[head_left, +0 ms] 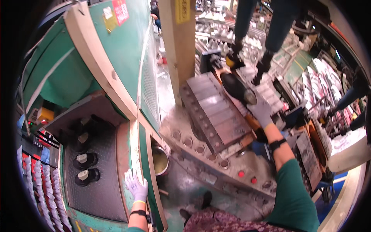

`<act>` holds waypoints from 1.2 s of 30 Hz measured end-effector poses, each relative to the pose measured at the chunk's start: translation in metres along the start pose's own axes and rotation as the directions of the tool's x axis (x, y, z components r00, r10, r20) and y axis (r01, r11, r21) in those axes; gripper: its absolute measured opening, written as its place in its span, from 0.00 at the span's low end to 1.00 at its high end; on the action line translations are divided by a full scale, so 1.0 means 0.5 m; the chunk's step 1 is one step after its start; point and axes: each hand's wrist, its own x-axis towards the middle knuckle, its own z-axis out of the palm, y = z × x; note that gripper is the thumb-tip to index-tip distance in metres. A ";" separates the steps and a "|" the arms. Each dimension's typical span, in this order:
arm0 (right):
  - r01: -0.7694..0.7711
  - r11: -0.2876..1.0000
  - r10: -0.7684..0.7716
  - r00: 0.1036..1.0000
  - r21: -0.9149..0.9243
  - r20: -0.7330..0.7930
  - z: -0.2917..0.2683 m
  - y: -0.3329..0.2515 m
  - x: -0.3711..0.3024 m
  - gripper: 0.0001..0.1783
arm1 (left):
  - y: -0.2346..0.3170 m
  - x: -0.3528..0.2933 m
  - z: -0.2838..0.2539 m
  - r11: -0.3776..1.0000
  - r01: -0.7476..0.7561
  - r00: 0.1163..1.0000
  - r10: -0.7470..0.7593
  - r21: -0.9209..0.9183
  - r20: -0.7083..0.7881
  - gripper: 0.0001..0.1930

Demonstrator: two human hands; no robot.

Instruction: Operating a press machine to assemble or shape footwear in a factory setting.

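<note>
A black shoe [232,86] with a pale grey end lies on the metal machine at the upper middle. My right hand [261,111], in a pale lilac glove, reaches up and closes on the grey end of that shoe; part of its fingers is hidden. My left hand [136,186], gloved alike, has its fingers spread on the edge of the green cabinet [133,150]. Inside the opening beside it, two black shoes with pale tops [86,176] [85,159] stand on a dark textured belt [96,201]. More dark shoes sit farther back in shadow.
A ribbed metal block [216,108] sits beside the held shoe. Red buttons [241,174] and round fittings line the curved machine front. A beige post [177,50] rises behind. A bucket [160,161] stands below. Racks of pale shoes [216,31] fill the background.
</note>
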 end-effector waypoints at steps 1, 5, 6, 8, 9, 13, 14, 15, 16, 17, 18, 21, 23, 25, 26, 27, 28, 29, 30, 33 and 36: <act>0.078 0.995 -0.074 0.996 0.061 -0.056 -0.013 -0.006 -0.011 0.40 | -0.001 0.009 0.005 1.000 0.011 1.000 -0.012 -0.016 -0.024 0.43; 0.033 0.999 -0.033 0.999 -0.003 0.022 -0.083 -0.089 -0.088 0.41 | -0.036 -0.031 -0.015 0.992 -0.126 0.981 0.124 -0.001 -0.152 0.40; -0.075 0.946 0.039 0.992 0.315 0.119 -0.112 -0.122 -0.119 0.39 | -0.020 -0.025 -0.071 0.981 -0.171 0.961 0.146 -0.089 -0.237 0.32; -0.216 0.732 0.060 0.965 0.646 0.255 -0.192 -0.148 -0.174 0.36 | 0.024 0.008 -0.125 0.976 -0.108 0.980 0.072 -0.190 -0.187 0.18; -0.191 0.645 0.020 0.972 0.740 0.233 -0.213 -0.179 -0.189 0.35 | -0.001 0.003 -0.094 0.978 -0.157 0.925 0.096 -0.140 -0.368 0.15; -0.456 0.448 0.061 0.874 0.769 0.483 -0.253 -0.382 -0.364 0.35 | -0.035 -0.035 -0.011 0.929 -0.218 0.867 0.044 -0.298 -0.496 0.21; -0.469 0.469 0.018 0.852 0.748 0.523 -0.257 -0.468 -0.405 0.36 | -0.038 -0.069 0.021 0.444 -0.056 0.948 -0.256 -0.894 -0.187 0.29; -0.501 0.465 0.020 0.831 0.730 0.557 -0.247 -0.520 -0.448 0.36 | 0.007 -0.095 -0.022 0.129 0.111 0.968 -0.238 -0.985 0.078 0.40; -0.496 0.511 0.024 0.824 0.702 0.566 -0.231 -0.566 -0.491 0.36 | 0.029 -0.116 -0.030 -0.106 0.181 0.975 -0.113 -0.978 0.193 0.44; -0.560 0.481 0.003 0.770 0.674 0.638 -0.235 -0.647 -0.533 0.35 | 0.041 -0.147 -0.109 -0.250 0.248 0.963 -0.044 -0.936 0.267 0.46; -0.479 0.568 -0.025 0.803 0.669 0.596 -0.244 -0.720 -0.582 0.36 | 0.030 -0.176 -0.122 -0.365 0.258 0.957 -0.032 -0.894 0.289 0.44; -0.437 0.607 -0.098 0.787 0.664 0.609 -0.218 -0.903 -0.735 0.44 | -0.049 -0.199 -0.207 -0.681 0.305 0.897 -0.030 -0.666 0.441 0.28; -0.185 0.786 -0.206 0.821 0.590 0.533 -0.186 -0.969 -0.825 0.48 | -0.155 -0.201 -0.202 -0.713 0.378 0.877 0.071 -0.590 0.475 0.23; -0.119 0.720 -0.368 0.770 0.683 0.522 -0.194 -1.043 -0.872 0.45 | -0.272 -0.187 -0.177 -0.769 0.411 0.813 0.067 -0.489 0.578 0.24; -0.089 0.675 -0.430 0.759 0.733 0.488 -0.193 -1.059 -0.891 0.43 | -0.322 -0.172 -0.179 -0.783 0.482 0.756 0.145 -0.393 0.639 0.25; -0.058 0.625 -0.488 0.749 0.778 0.448 -0.192 -1.073 -0.906 0.42 | -0.367 -0.146 -0.179 -0.784 0.548 0.690 0.226 -0.292 0.687 0.26; -0.123 0.614 -0.518 0.682 0.780 0.516 -0.218 -1.105 -0.916 0.37 | -0.438 -0.119 -0.130 -0.765 0.522 0.727 0.169 -0.377 0.665 0.27; -0.123 0.609 -0.523 0.680 0.783 0.514 -0.223 -1.121 -0.930 0.37 | -0.493 -0.081 -0.080 -0.737 0.499 0.762 0.122 -0.457 0.635 0.27; -0.321 0.585 -0.463 0.622 0.745 0.631 -0.219 -1.116 -0.947 0.36 | -0.510 -0.038 -0.086 -0.654 0.481 0.809 0.074 -0.584 0.583 0.34; -0.487 0.581 -0.357 0.568 0.652 0.742 -0.221 -1.081 -1.025 0.35 | -0.560 0.102 -0.081 -0.434 0.466 0.832 -0.083 -0.771 0.549 0.52; -0.544 0.635 -0.258 0.519 0.548 0.815 -0.236 -1.018 -1.105 0.35 | -0.580 0.233 -0.055 -0.324 0.439 0.875 -0.057 -0.838 0.481 0.57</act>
